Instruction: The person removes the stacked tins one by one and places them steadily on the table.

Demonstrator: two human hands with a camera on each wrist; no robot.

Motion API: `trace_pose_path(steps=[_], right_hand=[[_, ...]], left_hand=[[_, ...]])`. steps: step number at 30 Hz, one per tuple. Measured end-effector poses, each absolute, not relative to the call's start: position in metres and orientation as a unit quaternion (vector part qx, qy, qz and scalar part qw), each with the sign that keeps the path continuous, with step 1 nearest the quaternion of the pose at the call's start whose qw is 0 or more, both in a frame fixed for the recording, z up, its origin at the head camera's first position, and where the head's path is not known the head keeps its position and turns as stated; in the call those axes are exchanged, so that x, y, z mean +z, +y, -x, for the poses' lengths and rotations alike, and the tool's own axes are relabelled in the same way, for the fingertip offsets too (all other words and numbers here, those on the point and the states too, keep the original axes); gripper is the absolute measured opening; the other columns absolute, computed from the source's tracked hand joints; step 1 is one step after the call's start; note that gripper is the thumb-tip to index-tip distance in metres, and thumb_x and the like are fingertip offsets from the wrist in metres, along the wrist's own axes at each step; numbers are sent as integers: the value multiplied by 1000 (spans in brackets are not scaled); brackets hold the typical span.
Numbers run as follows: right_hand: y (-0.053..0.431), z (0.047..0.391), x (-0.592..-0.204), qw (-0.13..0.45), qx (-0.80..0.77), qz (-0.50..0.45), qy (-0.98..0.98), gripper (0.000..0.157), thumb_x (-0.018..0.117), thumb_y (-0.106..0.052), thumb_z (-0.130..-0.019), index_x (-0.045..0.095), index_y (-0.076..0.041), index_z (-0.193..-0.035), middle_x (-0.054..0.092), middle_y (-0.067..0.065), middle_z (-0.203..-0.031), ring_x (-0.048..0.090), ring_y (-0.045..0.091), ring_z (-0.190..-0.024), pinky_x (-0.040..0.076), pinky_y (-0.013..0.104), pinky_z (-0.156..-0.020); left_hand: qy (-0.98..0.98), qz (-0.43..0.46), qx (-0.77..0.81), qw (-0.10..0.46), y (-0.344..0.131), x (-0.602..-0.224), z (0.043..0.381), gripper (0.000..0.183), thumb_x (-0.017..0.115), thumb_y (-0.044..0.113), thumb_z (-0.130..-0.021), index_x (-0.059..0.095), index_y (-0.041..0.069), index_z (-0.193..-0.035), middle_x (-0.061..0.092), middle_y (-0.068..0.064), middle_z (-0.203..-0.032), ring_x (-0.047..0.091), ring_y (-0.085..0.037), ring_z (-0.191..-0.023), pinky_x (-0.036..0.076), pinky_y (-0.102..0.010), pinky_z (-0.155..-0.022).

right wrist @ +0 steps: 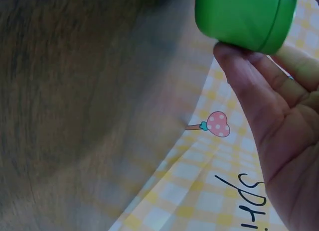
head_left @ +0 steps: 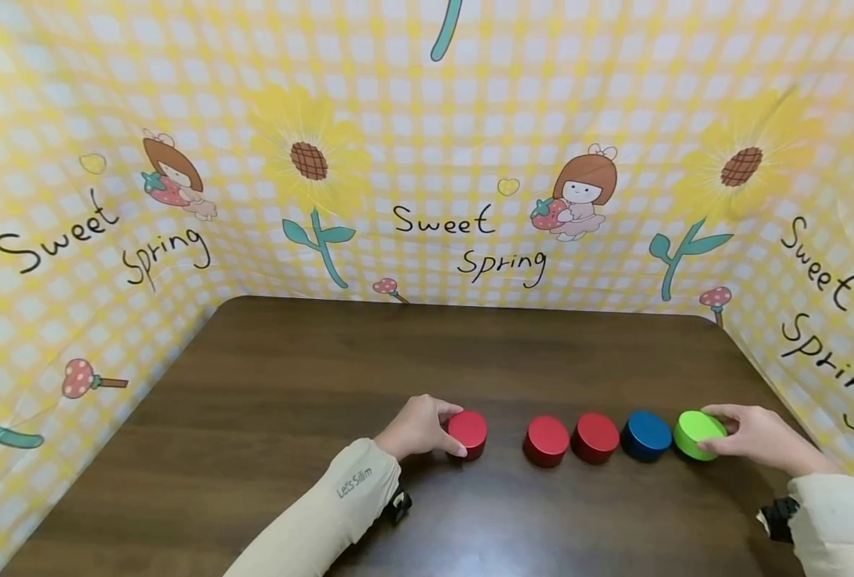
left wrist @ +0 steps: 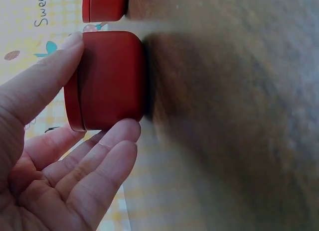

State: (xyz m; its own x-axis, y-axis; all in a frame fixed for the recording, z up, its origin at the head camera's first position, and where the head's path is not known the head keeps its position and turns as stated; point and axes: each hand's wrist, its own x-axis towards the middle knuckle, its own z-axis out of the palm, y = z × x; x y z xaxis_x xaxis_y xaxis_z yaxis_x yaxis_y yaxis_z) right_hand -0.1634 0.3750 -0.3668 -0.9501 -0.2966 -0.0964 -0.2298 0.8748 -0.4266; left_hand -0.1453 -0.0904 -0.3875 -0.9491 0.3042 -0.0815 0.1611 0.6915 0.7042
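Observation:
My left hand [head_left: 418,427] grips a small round red tin [head_left: 468,433] with thumb and fingers at its sides. In the left wrist view a lid seam runs round this tin [left wrist: 109,81]. At the right end of the row, my right hand [head_left: 762,437] holds a bright green tin [head_left: 697,433] of the same shape, thumb on the near side. Fingertips press the side of the green tin [right wrist: 244,17] in the right wrist view. Between the hands stand two more red tins, one [head_left: 546,441] left of the other [head_left: 596,437], then a dark blue tin [head_left: 646,436] beside the green one.
A dark brown wooden table [head_left: 312,344] lies under everything. Yellow checked cloth [head_left: 412,120] with printed flowers and figures rises along its back and both sides. Close to the right hand is the table's right edge. Black straps with wrist cameras [head_left: 399,505] sit on both sleeves.

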Motion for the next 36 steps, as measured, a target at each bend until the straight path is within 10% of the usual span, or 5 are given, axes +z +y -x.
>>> trace_pose_path(steps=[23,36], right_hand=[[378,162,-374,101,-226,135,960,67,77,-26,-80,50,20,-121,67,19,-98,60,18,-82,47,29,-62],[386,153,-372,81,-238,111,961,77,74,-29,-84,39,22,-130,59,36,-110,60,46,-101,54,40,-71]], left_hand=[[914,-175,356,79,-62,-376,151,57,89,13,-64,67,-4,-114,71,-12,-101,65,-18,-89,50,-24,-76],[917,-174,346,94,-46,-383,149,54,88,13,-66,68,-3,-113,71,-10,-100,63,-16,-86,49,-24,-74]])
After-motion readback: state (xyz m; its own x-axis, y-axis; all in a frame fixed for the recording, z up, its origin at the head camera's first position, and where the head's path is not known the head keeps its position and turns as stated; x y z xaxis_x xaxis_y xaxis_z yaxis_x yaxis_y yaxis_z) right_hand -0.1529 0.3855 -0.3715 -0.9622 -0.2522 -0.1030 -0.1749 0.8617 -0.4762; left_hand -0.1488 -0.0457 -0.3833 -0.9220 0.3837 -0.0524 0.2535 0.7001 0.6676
